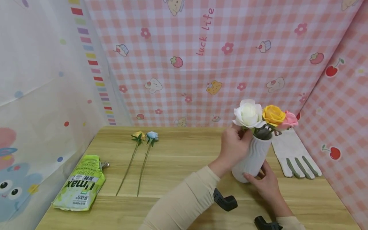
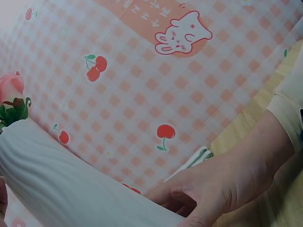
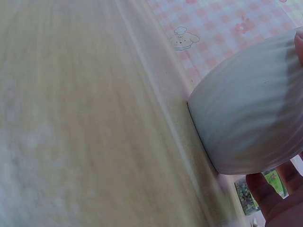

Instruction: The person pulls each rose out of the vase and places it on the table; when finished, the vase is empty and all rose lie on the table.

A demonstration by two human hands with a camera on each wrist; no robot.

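A white ribbed vase [image 1: 253, 156] stands at the right of the table, leaning rightward in the head view. A white rose [image 1: 248, 113], a yellow rose [image 1: 274, 115] and a pink rose [image 1: 289, 120] crowd above its rim. Just beneath the white bloom, my left hand [image 1: 234, 147] pinches the flower; the stem is hidden. My right hand [image 1: 265, 183] grips the lower vase, thumb on the near side. The left wrist view shows that right hand [image 2: 227, 182] at the vase [image 2: 80, 184] and the pink rose [image 2: 12, 90]. Vase and fingers also appear in the right wrist view.
Two long-stemmed flowers, one yellow [image 1: 139, 135] and one light blue [image 1: 152, 135], lie left of centre. A green bag [image 1: 80, 185] with a metal clip lies farther left. White-and-green gloves [image 1: 296, 156] rest behind the vase. Patterned cloth walls [image 1: 201, 80] border the table.
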